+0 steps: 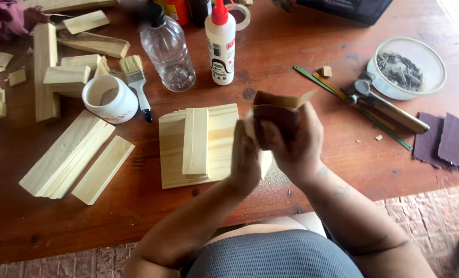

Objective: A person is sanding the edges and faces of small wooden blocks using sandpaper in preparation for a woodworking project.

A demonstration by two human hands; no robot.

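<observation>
My left hand (244, 159) grips a small pale wood piece (265, 160), mostly hidden between both hands. My right hand (297, 144) presses a folded sheet of dark brown sandpaper (277, 110) against that piece. Just left of my hands a square pale wood board (172, 149) lies on the table with a narrow wood strip (195, 141) lying on top of it. Fine sawdust lies on the table under my hands.
Wood planks (67, 154) and blocks (67, 77) lie at left beside a white tub (109, 99) and a paintbrush (137, 82). A clear bottle (168, 51) and glue bottle (220, 44) stand behind. At right: hammer (386, 105), bowl of nails (407, 69), sandpaper sheets (446, 141).
</observation>
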